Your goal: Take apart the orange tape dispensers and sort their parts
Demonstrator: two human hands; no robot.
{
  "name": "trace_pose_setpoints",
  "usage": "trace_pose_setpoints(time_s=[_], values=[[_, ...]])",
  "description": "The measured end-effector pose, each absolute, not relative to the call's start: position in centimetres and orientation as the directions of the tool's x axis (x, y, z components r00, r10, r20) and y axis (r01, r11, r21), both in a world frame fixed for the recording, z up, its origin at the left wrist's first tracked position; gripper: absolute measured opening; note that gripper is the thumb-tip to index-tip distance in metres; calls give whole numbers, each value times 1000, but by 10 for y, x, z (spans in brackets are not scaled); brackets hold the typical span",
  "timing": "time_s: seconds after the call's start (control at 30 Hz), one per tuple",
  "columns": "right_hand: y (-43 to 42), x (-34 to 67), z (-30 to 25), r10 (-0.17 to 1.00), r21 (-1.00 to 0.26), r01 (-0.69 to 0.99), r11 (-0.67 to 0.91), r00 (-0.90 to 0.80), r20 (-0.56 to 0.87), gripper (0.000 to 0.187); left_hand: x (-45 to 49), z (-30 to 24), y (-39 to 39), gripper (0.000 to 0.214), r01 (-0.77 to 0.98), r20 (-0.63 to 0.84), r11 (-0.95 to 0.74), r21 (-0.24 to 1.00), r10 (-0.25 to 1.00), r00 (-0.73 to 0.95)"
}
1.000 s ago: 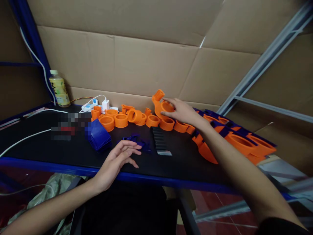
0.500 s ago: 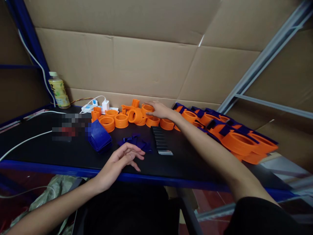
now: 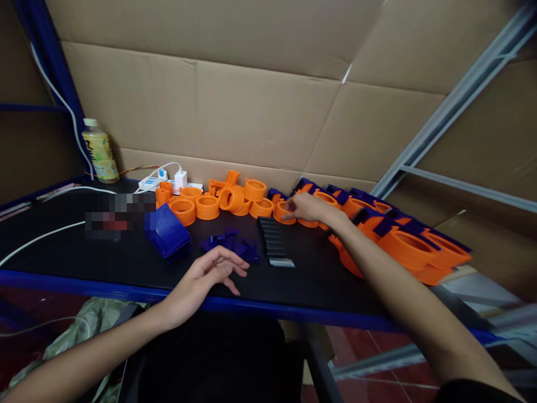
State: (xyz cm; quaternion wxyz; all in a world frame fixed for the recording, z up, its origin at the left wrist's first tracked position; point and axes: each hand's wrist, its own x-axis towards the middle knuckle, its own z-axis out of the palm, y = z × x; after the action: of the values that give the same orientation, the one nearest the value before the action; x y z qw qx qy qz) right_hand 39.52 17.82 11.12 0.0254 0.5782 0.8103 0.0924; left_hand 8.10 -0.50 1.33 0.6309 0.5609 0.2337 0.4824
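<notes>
My left hand hovers over the front of the black table, open, with its fingers loosely bent and nothing in them. Just beyond it lies a small heap of dark blue plastic pieces. My right hand reaches to the back row of orange rings, its thumb and fingers closed on the right side of an orange ring that rests on the table. Another orange ring is stacked on the ones beside it. A row of black strips with a silvery end lies between my hands.
A stack of blue plates stands at the left, near a power strip and a bottle. On the right are several orange-and-blue assemblies, under my right forearm. Cardboard walls the back; a metal post slants at right.
My right hand has moved right and down from the upper stacked ring to a lower ring in the row. The upper ring stayed in place. My left hand has barely moved.
</notes>
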Motion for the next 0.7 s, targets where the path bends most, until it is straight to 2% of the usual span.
trace_pose_setpoints(time_s=[0.13, 0.3, 0.43, 0.5, 0.57, 0.7], values=[[168, 390, 101, 932, 244, 919, 309, -343, 113, 21, 81, 16, -6, 23, -341, 248, -96, 935, 865, 436], [145, 386, 120, 899, 310, 908, 281, -362, 246, 24, 81, 17, -5, 21, -372, 239, -66, 926, 864, 443], [90, 371, 136, 776, 373, 871, 320, -467, 425, 23, 81, 15, -2, 26, -464, 246, -16, 886, 864, 440], [51, 356, 137, 687, 376, 827, 418, -558, 466, 21, 81, 14, 0, 34, -518, 262, -4, 856, 866, 426], [11, 338, 132, 597, 339, 742, 578, -668, 445, 19, 80, 14, 0, 42, -577, 274, 6, 817, 876, 397], [-51, 307, 117, 346, 230, 415, 880, -893, 288, 15, 79, 19, -11, 45, -672, 264, 28, 740, 907, 328]])
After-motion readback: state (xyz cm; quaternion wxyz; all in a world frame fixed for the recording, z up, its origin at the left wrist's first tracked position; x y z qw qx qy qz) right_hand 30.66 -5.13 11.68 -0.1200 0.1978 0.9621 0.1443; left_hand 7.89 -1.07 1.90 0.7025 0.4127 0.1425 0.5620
